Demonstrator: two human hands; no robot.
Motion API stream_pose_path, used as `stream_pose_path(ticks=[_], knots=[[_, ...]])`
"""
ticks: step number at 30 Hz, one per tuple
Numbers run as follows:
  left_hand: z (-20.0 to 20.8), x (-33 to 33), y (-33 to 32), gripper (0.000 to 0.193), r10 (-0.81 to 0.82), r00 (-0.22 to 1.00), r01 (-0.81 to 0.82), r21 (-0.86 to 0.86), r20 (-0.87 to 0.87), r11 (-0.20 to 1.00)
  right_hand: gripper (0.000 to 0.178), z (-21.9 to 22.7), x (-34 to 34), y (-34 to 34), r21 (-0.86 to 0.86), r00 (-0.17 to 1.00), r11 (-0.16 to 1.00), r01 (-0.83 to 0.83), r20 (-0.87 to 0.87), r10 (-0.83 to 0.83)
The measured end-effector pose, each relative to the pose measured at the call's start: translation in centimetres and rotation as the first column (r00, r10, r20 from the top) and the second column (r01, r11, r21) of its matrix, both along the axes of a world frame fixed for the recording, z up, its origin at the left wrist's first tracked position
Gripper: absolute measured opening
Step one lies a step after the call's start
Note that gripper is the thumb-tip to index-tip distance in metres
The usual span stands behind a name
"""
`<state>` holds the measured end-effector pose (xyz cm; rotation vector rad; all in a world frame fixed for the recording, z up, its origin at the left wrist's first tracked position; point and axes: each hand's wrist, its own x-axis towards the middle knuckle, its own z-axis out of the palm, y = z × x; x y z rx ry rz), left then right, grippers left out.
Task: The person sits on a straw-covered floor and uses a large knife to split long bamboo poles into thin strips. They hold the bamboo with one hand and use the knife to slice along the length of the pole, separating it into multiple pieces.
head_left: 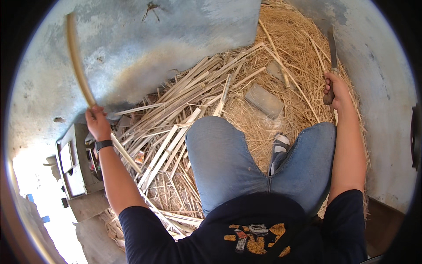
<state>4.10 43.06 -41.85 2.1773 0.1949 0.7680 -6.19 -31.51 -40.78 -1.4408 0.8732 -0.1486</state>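
Note:
My left hand [97, 122], with a dark band at the wrist, is closed around a long, pale bamboo strip [79, 66]. The strip rises up and to the left, its upper part smeared by motion. Below the hand a similar strip slants down; I cannot tell if it is the same piece. Out at the far right, my right hand [337, 90] grips a long-bladed knife [332, 48] by its wooden handle, blade pointing upward. The two hands are wide apart. Many split bamboo strips [193, 88] lie in a loose pile between the left hand and my knees.
Straw-like shavings [292, 35] cover the floor ahead, around a flat grey block [264, 101]. Bluish plaster walls [193, 26] rise at the front and right. A worn box-like cabinet [77, 160] stands beside the bright opening at left. My knees and one sandalled foot [280, 147] are in the middle.

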Motion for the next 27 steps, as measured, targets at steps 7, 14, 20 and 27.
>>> stream_pose_path(ticks=[7,14,20,27], knots=[[12.7,-2.1,-8.1,0.036,-0.165,0.928,0.301,-0.413,0.333,0.86,0.018,3.1,-3.4,0.0,-0.225,0.996,0.974,-0.016,0.08,0.035],[20.4,-4.1,-19.0,0.033,-0.243,0.759,0.567,-0.431,0.604,0.702,0.019,8.4,-4.9,1.2,-0.156,0.969,0.988,0.005,0.245,0.034],[23.5,-5.0,-28.7,0.025,-0.295,0.635,0.705,-0.379,0.714,0.6,0.018,6.1,-6.1,2.0,-0.081,0.92,0.996,-0.042,0.387,0.07],[21.6,-6.0,-38.9,0.026,-0.314,0.661,0.711,-0.434,0.682,0.554,0.02,2.3,-6.1,0.2,-0.008,0.969,1.0,0.013,0.247,-0.01]])
